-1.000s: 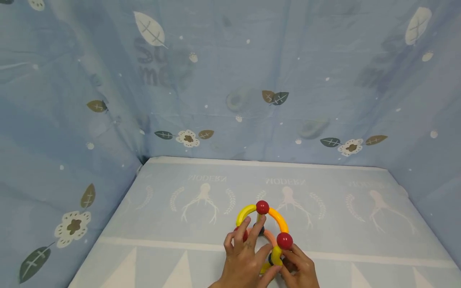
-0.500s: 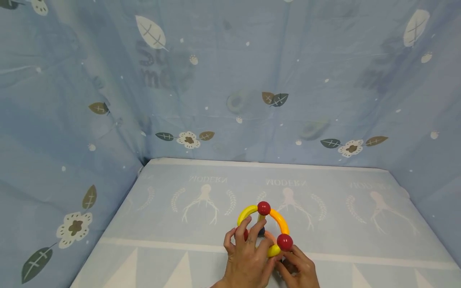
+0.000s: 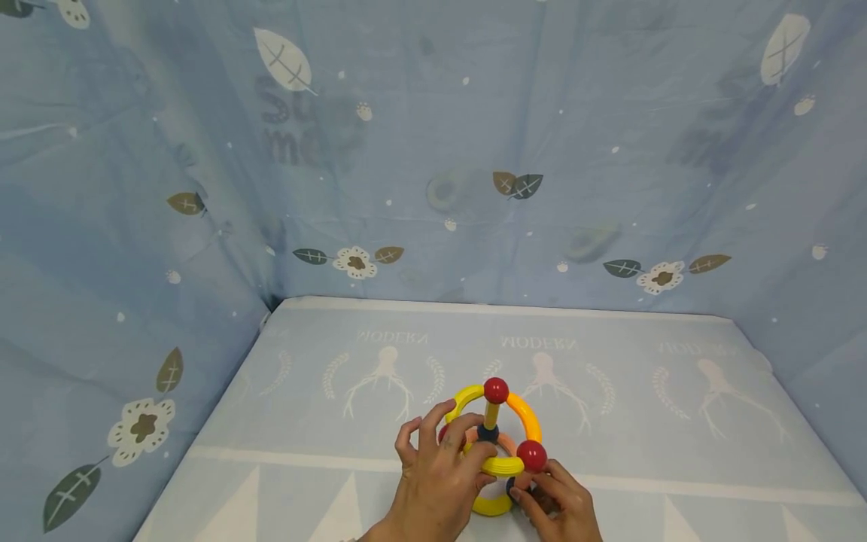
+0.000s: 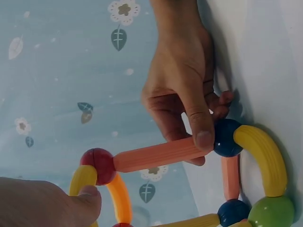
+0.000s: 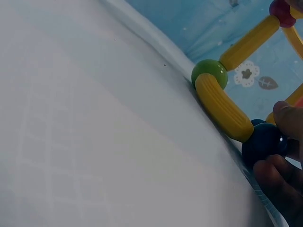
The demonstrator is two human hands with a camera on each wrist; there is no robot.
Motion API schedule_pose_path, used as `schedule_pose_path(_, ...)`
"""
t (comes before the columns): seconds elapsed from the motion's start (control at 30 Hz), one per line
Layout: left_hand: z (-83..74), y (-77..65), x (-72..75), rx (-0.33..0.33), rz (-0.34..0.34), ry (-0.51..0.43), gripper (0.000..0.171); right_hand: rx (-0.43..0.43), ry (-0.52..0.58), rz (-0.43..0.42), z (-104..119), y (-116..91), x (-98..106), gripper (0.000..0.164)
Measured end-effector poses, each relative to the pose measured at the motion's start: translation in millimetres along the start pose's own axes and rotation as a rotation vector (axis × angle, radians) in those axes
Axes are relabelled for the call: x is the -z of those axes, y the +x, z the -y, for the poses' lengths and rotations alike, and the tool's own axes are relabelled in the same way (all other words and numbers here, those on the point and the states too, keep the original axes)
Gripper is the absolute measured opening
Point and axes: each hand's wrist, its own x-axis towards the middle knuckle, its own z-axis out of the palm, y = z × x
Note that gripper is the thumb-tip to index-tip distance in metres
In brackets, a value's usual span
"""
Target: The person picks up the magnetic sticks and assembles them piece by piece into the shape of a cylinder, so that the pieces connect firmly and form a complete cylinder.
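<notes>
A toy frame of ball-and-stick building rods stands on the table. Its upper ring has red balls (image 3: 531, 456) joined by curved rods, with blue balls (image 4: 228, 137), a green ball (image 5: 209, 74) and a yellow curved rod (image 3: 491, 506) lower down. My left hand (image 3: 433, 474) pinches the upper ring's front yellow curved rod (image 3: 503, 467) between thumb and fingers; its other fingers spread over the ring's left side. Low on the right, my right hand (image 3: 562, 500) pinches a salmon straight rod (image 4: 161, 154) where it meets a blue ball. That rod runs up to a red ball.
The table (image 3: 677, 421) wears a pale blue printed cloth. Blue patterned fabric (image 3: 433, 150) hangs as a wall behind it and along both sides. The frame stands near the table's front, right of the middle.
The front yellow curved rod, hanging down from the right red ball a second ago, has swung up level and leftward in my left hand. That hand has shifted left; my right hand stays put.
</notes>
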Motion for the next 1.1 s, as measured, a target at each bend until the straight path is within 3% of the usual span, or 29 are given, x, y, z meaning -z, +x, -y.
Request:
schedule_pose_path(0.3, 4.8, 2.1, 11.8, 0.059, 0.154, -0.007, 0.042, -0.093, -0.012, 0.025, 0, 0, 0, 0.032)
schedule_pose_path(0.47, 9.9, 3.4, 16.4, 0.046, 0.198, -0.027, 0.041, -0.078, -0.022, 0.031, -1, 0, 0, 0.031)
schedule_pose_path(0.7, 19.0, 7.5, 20.3, -0.08, 0.194, -0.031, 0.036, -0.001, -0.037, 0.009, 0, 0, 1, 0.032)
schedule_pose_path(0.8, 20.2, 8.4, 19.6, -0.098, 0.186, -0.044, 0.034, -0.001, -0.034, 0.011, 0, 0, 2, 0.031)
schedule_pose_path(0.97, 22.5, 5.4, 17.2, -0.078, 0.177, -0.059, 0.038, -0.025, -0.033, 0.022, 0, 0, 1, 0.031)
schedule_pose_path(1.1, 29.7, -0.8, 16.1, 0.011, 0.199, -0.101, 0.058, -0.036, -0.047, 0.02, -1, 1, 0, 0.032)
